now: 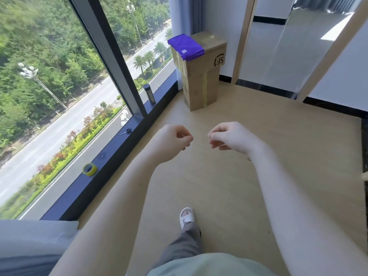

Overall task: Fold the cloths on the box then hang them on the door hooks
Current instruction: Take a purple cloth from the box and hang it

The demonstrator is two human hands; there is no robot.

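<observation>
So the room first: big window (pixel 59 86) down the left side, light wood floor (pixel 249 156), and a doorway (pixel 298 46) at the back right. I can't spot any door hooks from this angle, so wherever they are, they're out of view.

The tall cardboard box (pixel 201 76) stands in the far corner between the window and the door frame, well apart from the person. The purple cloth (pixel 186 46) lies on its top, toward the window-side edge, with one end hanging a little over the front. It looks like a neat flat stack already, though I can't tell how many cloths are in it or how many folds it has.

Both arms are out in front over bare floor. The left hand (pixel 173 140) and right hand (pixel 233 138) are near each other, fingers loosely curled in, holding nothing.

My read is that the step now is just getting over to the box and picking the cloth up. To do it well, I'd walk right up so the box top is in easy reach, then take the cloth by two corners of one short edge, one per hand, so it hangs straight and doesn't bunch. Don't drag it, since that box is tall and narrow and could tip.

Small stuff on the window sill (pixel 111 156): a dark flask (pixel 149 93), scissors (pixel 125 132), and a yellow tape roll (pixel 90 169). None of it's in the way.
</observation>
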